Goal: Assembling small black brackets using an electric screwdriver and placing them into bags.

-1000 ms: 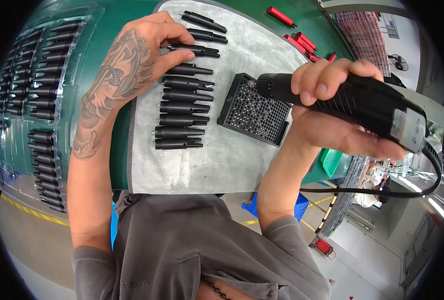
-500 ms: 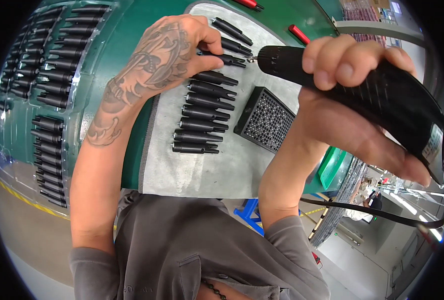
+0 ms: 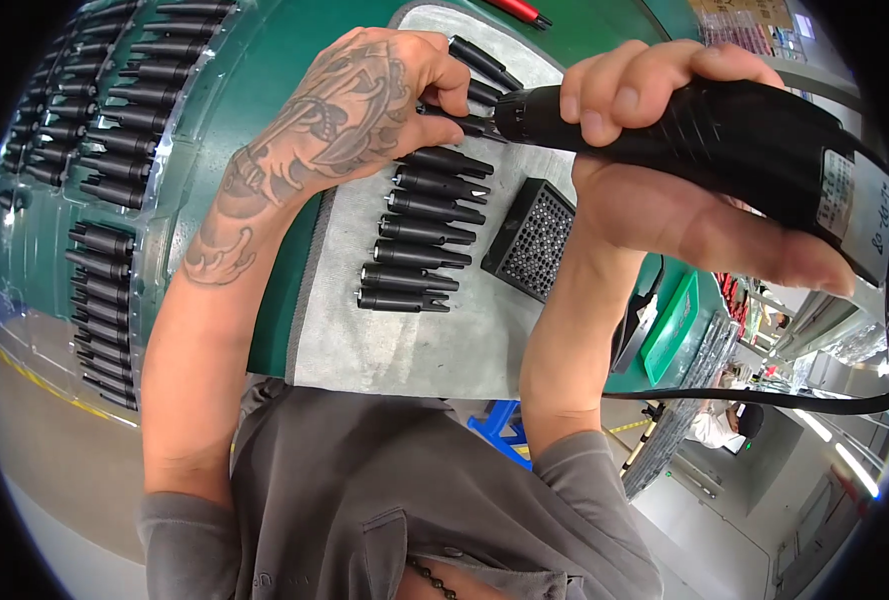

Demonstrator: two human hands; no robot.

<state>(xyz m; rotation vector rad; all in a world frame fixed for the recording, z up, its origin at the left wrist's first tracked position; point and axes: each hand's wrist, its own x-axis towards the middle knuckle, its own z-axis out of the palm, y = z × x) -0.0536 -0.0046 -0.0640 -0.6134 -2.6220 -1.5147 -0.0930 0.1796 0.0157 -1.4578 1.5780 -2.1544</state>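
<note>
My left hand [image 3: 365, 105] pinches a black tubular part [image 3: 477, 126] with a slotted end between thumb and fingers, near the top of the mat. In my right hand [image 3: 655, 190] is a black electric screwdriver [image 3: 745, 150], held almost level with its nose pointing left. That nose meets the slotted end of the pinched part; its bit is hidden. Similar black tubular parts [image 3: 423, 228] lie in a column below my left hand, and a few more sit just above it. A black box of small screws [image 3: 535, 240] stands right of the column.
A grey mat [image 3: 385, 350] covers part of the green table. Clear plastic trays at left hold many black parts [image 3: 105, 270]. A red-handled tool [image 3: 518, 10] lies at the far edge. At right are a green tray [image 3: 673, 330], a black cable [image 3: 765, 403] and a distant person [image 3: 715, 430].
The electric screwdriver has moved left, up to the part. Its bit, visible before with a gap to the part, is now hidden. The left hand keeps its pinch, and the view has shifted slightly.
</note>
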